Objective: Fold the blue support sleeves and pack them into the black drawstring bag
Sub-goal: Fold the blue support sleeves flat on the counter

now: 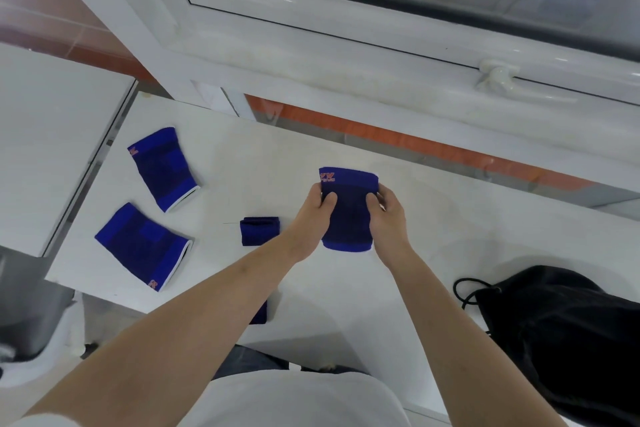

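A blue support sleeve (348,215) lies flat near the middle of the white table (242,166). My left hand (313,215) grips its left edge, thumb on top. My right hand (389,215) grips its right edge the same way. Two more unfolded blue sleeves lie at the left: one further back (162,168), one nearer (143,246). A small folded blue sleeve (260,230) sits just left of my left wrist. Another dark blue piece (259,314) peeks out beside my left forearm. The black drawstring bag (568,333) rests at the table's near right corner.
A white window frame (311,55) and its handle (498,78) run along the far side of the table. A second white surface (52,142) adjoins on the left. The table's front edge is close to my body.
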Tool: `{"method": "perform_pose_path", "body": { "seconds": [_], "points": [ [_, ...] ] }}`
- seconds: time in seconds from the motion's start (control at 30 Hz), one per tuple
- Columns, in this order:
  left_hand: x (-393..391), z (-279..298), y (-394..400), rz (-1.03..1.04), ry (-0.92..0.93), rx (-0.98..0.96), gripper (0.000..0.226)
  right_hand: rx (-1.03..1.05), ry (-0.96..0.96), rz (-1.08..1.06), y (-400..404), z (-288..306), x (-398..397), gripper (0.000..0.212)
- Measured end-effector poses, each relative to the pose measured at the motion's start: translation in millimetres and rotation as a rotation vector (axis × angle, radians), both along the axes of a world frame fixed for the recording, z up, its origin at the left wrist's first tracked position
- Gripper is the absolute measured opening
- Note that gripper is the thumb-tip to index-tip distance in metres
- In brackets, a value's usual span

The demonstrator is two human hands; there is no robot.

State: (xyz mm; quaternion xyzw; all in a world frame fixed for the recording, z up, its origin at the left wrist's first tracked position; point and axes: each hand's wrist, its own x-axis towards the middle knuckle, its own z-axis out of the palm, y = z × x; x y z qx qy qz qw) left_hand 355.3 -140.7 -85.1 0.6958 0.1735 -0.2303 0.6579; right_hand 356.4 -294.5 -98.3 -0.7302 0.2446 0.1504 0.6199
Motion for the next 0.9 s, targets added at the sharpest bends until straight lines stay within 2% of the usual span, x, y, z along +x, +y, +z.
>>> {"method": "perform_pose_path", "body": {
  "seconds": [0.3, 0.47, 0.6, 0.67, 0.77, 0.83, 0.9],
  "points": [
    [-9, 8, -6, 0.016, -0.064, 0.118, 0.013, 0.086, -0.080, -0.107, -5, 11, -16, 0.030],
    [-11, 13, 10, -0.079, -0.314, 0.253, 0.008, 0.139, -0.170, -0.080, -24, 26, -18, 0.048],
    [-24, 9, 29, -0.210, -0.491, 0.402, 0.016, -0.023, -0.268, 0.088, -39, 25, -31, 0.021],
    [-38, -6, 42, -0.340, -0.470, 0.489, 0.019, -0.145, -0.268, 0.222, -46, 14, -46, 0.016],
    [-62, -36, 53, -0.530, -0.325, 0.543, 0.018, -0.308, -0.251, 0.442, -50, -14, -74, 0.013],
    [-74, -51, 54, -0.546, -0.277, 0.547, 0.010, -0.341, -0.199, 0.494, -47, -31, -89, 0.012],
    [-81, -59, 50, -0.473, -0.216, 0.499, 0.011, -0.340, -0.112, 0.451, -43, -46, -97, 0.019]
  ]
}}
